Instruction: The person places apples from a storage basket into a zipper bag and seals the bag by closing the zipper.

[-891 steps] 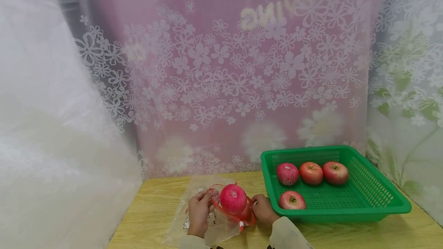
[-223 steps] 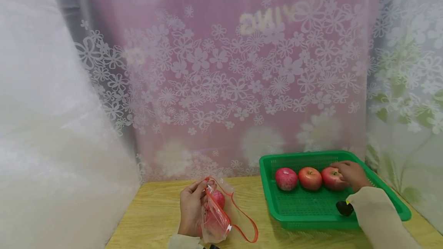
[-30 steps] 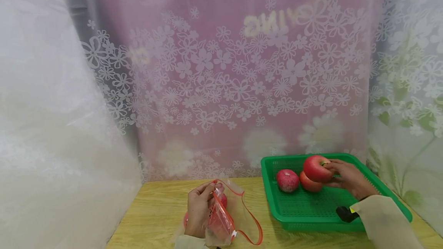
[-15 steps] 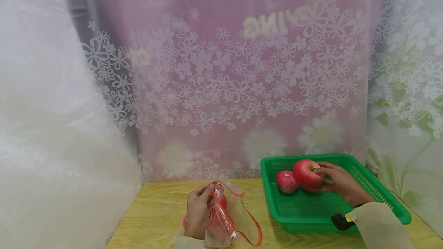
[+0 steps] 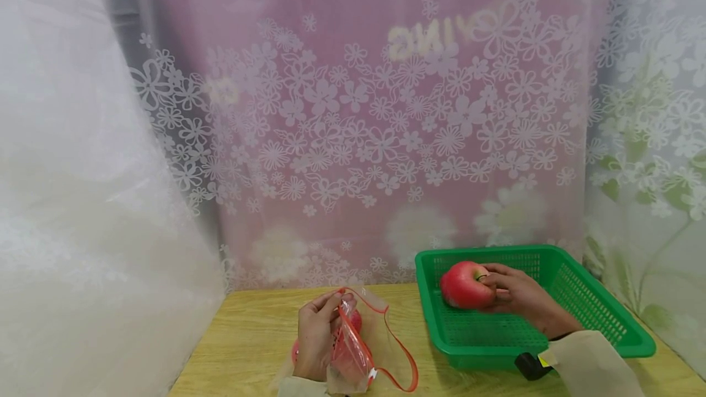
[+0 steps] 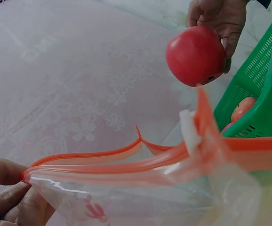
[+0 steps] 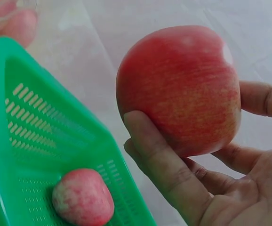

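Observation:
My left hand [image 5: 317, 332] pinches the rim of a clear zip bag [image 5: 353, 360] with a red-orange zip edge and a white slider [image 6: 189, 132]. The bag's mouth gapes, and red apples show through its film. In my right hand [image 5: 521, 299] is a large red apple [image 5: 463, 285], held by its sides, stem end turned toward the palm. That hand is raised over the left part of the green basket [image 5: 551, 357]. From the head view the held apple hides the apples below; in the right wrist view a mottled pink apple [image 7: 83, 197] lies in the basket.
The basket stands on the right of a wood-grain table [image 5: 237, 336], its wall close to the bag's right side. A pink flowered plastic curtain [image 5: 331, 139] hangs behind the table, with pale sheets on both sides.
Over the last second my right hand carried the apple leftward across the basket, covering the two others there. Earlier it was reaching onto that apple at the basket's right. My left hand stays put.

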A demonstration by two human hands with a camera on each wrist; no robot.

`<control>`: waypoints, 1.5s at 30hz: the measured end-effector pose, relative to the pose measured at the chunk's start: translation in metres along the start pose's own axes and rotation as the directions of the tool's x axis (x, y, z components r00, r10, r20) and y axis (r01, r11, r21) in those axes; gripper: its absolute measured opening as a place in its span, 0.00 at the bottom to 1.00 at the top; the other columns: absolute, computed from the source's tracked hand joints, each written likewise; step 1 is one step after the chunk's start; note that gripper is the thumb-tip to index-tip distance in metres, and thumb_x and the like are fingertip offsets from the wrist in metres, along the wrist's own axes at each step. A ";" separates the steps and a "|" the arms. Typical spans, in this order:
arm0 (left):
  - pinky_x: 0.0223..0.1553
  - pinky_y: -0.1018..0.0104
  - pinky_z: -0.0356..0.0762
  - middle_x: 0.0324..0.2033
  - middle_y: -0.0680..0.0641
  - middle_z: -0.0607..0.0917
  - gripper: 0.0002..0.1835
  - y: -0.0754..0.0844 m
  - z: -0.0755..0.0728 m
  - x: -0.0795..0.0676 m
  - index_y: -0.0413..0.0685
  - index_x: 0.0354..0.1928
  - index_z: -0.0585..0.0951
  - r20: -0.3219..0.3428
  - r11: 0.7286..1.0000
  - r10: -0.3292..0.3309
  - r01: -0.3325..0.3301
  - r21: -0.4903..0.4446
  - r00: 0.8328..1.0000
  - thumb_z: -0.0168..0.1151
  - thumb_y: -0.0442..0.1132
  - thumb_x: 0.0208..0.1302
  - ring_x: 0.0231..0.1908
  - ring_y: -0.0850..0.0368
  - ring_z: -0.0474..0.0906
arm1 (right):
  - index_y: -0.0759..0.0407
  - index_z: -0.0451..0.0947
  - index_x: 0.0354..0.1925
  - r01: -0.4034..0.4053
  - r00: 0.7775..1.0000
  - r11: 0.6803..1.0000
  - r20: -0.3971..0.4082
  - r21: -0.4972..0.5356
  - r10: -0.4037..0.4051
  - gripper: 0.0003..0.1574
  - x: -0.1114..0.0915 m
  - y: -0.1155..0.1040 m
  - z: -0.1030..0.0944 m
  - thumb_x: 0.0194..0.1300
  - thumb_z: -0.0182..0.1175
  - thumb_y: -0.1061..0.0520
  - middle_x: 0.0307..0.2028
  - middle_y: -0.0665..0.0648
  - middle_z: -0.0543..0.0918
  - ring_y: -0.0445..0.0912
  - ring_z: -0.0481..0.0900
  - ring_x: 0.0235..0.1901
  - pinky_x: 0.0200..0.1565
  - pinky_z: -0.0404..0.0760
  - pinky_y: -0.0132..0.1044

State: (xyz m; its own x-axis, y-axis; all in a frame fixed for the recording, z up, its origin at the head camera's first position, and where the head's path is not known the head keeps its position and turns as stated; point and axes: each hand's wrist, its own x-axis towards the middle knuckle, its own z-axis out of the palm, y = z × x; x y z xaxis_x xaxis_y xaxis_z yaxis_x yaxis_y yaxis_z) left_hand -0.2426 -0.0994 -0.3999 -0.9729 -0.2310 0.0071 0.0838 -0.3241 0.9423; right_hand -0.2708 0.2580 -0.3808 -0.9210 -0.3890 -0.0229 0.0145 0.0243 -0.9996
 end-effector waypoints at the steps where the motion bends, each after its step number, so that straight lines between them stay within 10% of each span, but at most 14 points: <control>1: 0.30 0.71 0.80 0.34 0.42 0.85 0.15 0.000 0.000 0.000 0.31 0.44 0.79 0.000 1.000 0.001 -0.001 -0.002 1.000 0.59 0.37 0.60 0.30 0.57 0.83 | 0.71 0.39 0.68 0.004 1.000 1.000 0.012 0.007 -0.004 0.42 0.000 0.000 0.003 0.68 0.48 0.53 0.57 0.59 0.64 0.48 0.79 0.46 0.48 0.76 0.53; 22: 0.36 0.66 0.80 0.34 0.42 0.85 0.16 0.000 0.000 -0.001 0.29 0.47 0.77 0.026 1.000 0.008 -0.007 -0.030 1.000 0.57 0.35 0.62 0.35 0.54 0.83 | 0.70 0.45 0.67 -0.012 0.995 0.999 0.096 0.043 0.008 0.40 0.004 0.005 0.058 0.66 0.51 0.53 0.62 0.70 0.58 0.49 0.77 0.48 0.44 0.78 0.52; 45: 0.36 0.66 0.80 0.34 0.43 0.85 0.16 0.003 0.002 -0.005 0.29 0.47 0.77 0.038 1.000 -0.003 0.002 0.012 0.999 0.56 0.36 0.63 0.34 0.55 0.83 | 0.67 0.58 0.62 -0.034 0.979 0.998 0.201 0.043 0.025 0.32 0.008 0.007 0.114 0.64 0.52 0.54 0.47 0.59 0.76 0.51 0.79 0.41 0.38 0.81 0.51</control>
State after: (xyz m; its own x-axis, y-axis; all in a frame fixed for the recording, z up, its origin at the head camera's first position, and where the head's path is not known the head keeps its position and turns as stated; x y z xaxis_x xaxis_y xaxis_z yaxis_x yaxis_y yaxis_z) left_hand -0.2375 -0.0969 -0.3965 -0.9806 -0.1954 0.0171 0.0790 -0.3136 0.9463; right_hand -0.2337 0.1505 -0.3904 -0.8233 -0.5653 -0.0508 0.0632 -0.0023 -0.9980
